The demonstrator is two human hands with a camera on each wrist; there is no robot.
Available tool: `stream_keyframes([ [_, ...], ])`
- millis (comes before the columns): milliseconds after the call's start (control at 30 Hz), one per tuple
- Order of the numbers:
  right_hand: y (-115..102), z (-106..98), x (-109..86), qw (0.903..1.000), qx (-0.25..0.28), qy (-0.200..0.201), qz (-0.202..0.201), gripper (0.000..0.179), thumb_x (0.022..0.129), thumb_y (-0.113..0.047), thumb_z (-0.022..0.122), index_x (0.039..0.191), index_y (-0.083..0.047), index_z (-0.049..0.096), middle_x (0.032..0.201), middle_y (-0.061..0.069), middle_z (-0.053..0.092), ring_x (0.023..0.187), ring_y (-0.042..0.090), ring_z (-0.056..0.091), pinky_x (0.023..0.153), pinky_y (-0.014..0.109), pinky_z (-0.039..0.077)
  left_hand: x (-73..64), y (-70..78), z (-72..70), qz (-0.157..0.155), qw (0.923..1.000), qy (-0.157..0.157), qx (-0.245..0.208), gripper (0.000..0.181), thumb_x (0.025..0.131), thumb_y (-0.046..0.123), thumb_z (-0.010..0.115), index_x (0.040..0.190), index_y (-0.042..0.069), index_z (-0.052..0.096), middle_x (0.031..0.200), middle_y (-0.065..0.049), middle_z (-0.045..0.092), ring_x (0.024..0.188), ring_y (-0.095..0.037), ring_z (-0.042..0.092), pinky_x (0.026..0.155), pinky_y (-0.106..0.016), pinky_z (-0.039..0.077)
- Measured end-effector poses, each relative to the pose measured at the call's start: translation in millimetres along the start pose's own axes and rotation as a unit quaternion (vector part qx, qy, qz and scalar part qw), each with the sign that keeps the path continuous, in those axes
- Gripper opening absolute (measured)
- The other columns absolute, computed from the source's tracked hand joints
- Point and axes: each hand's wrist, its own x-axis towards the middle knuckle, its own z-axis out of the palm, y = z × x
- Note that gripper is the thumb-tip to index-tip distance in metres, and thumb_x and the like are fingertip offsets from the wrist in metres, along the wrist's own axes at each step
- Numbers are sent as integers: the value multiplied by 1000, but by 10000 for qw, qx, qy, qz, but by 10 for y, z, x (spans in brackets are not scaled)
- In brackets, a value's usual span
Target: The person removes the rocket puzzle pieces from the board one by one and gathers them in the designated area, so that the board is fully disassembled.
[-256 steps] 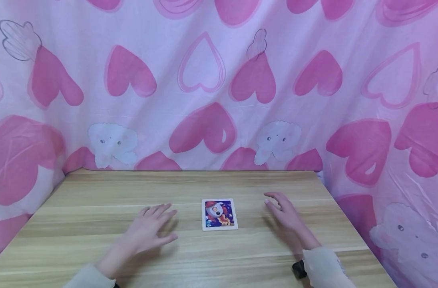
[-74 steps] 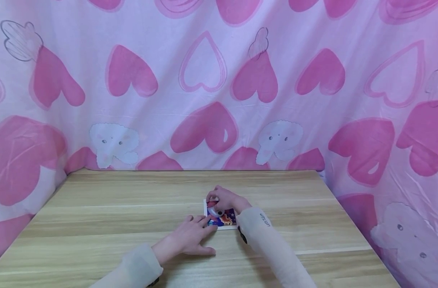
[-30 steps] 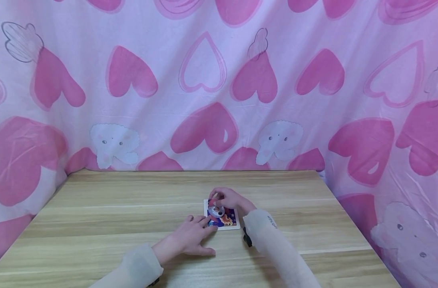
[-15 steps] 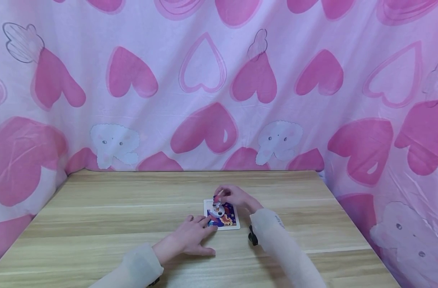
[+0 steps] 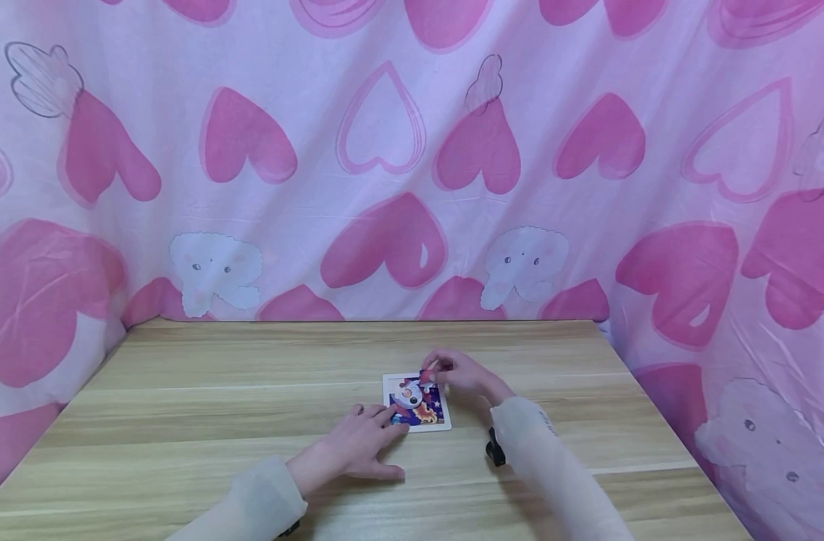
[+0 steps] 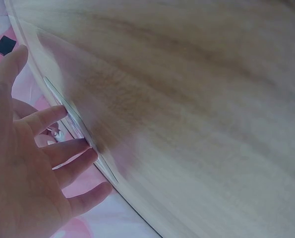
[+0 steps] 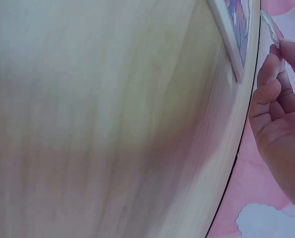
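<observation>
A small jigsaw puzzle (image 5: 430,415) in a white tray frame lies flat on the wooden table. Its picture is dark blue, with a white-and-red figure and an orange flame. The upper left corner shows the pale backing. My right hand (image 5: 462,374) pinches a jigsaw piece (image 5: 425,377) between thumb and fingertips, over the puzzle's upper right part. In the right wrist view the piece (image 7: 270,29) is tilted and raised off the puzzle. My left hand (image 5: 359,445) rests its fairly straight fingertips on the puzzle's lower left edge, covering that corner; the left wrist view shows these fingers spread (image 6: 70,148).
The wooden table (image 5: 182,421) reaches back to a pink curtain (image 5: 304,150) printed with hearts and white animals. The curtain also hangs along both sides. A black device (image 5: 495,448) is strapped at my right wrist.
My right hand has lifted the piece from the puzzle's upper left corner and carried it rightward, baring the backing there. Seconds ago, the left hand came to the puzzle; lately it stays put.
</observation>
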Motion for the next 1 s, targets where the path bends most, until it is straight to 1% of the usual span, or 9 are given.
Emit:
stream_keyframes([
  [200, 97, -81, -86, 9999, 81, 69, 110, 24, 79, -4, 57, 100, -15, 59, 91, 2, 57, 86, 19, 51, 77, 37, 39, 2, -3, -2, -42, 9999, -63, -82, 73, 72, 69, 45, 128, 22, 47, 133, -14, 38, 119, -31, 35, 91, -54, 29],
  [400, 170, -160, -166, 9997, 115, 130, 183, 25, 79, -2, 56, 100, -13, 59, 91, 3, 57, 85, 20, 51, 76, 36, 40, 2, -10, 5, -40, 9998, -115, -150, 73, 73, 69, 45, 129, 22, 46, 135, -13, 36, 120, -31, 34, 92, -54, 27],
  [467, 193, -187, -185, 9996, 180, 110, 184, 24, 79, -2, 56, 101, -11, 58, 90, 4, 57, 84, 20, 51, 74, 38, 42, 1, -9, 7, -33, 9998, -110, -149, 73, 73, 69, 44, 129, 22, 46, 135, -13, 36, 120, -31, 34, 92, -54, 27],
  [567, 135, -244, -237, 9994, 291, 13, 165, 24, 80, 0, 54, 103, -5, 57, 92, 11, 58, 85, 24, 52, 74, 42, 43, 1, -2, 6, -32, 9999, -106, -118, 73, 73, 70, 44, 129, 23, 46, 135, -13, 36, 120, -31, 34, 92, -54, 28],
  [667, 161, -278, -252, 9992, 378, -29, 146, 23, 80, 2, 54, 104, -1, 56, 94, 14, 58, 85, 26, 52, 74, 43, 42, 4, 1, 8, -36, 9999, -103, -59, 74, 72, 70, 44, 129, 23, 46, 135, -13, 37, 120, -31, 34, 92, -54, 28],
  [700, 168, -287, -256, 9993, 326, -26, 159, 23, 81, 2, 54, 103, -1, 57, 94, 14, 57, 85, 25, 52, 74, 42, 42, 4, 2, 7, -39, 9999, -106, -36, 74, 72, 71, 44, 129, 23, 46, 134, -12, 37, 120, -31, 34, 92, -54, 28],
  [800, 293, -295, -224, 9995, 229, 45, 203, 21, 81, -1, 56, 101, -5, 58, 92, 8, 58, 83, 21, 52, 72, 38, 42, 3, 4, 5, -42, 9999, -93, -19, 74, 72, 70, 44, 129, 23, 46, 134, -13, 37, 120, -31, 35, 92, -54, 28],
  [900, 330, -312, -214, 9992, 192, 97, 350, 21, 79, -1, 56, 100, -6, 59, 90, 5, 58, 82, 20, 52, 71, 35, 41, -2, 7, -6, -36, 10000, -69, -30, 74, 72, 70, 45, 129, 22, 46, 134, -13, 38, 119, -31, 35, 92, -54, 29],
  [1000, 342, -321, -209, 9983, 278, 109, 504, 22, 79, 0, 55, 100, -6, 59, 90, 6, 58, 81, 20, 52, 70, 34, 41, -5, 12, -14, -23, 10000, -51, -27, 74, 72, 69, 45, 128, 22, 46, 133, -13, 38, 119, -31, 35, 91, -54, 29],
])
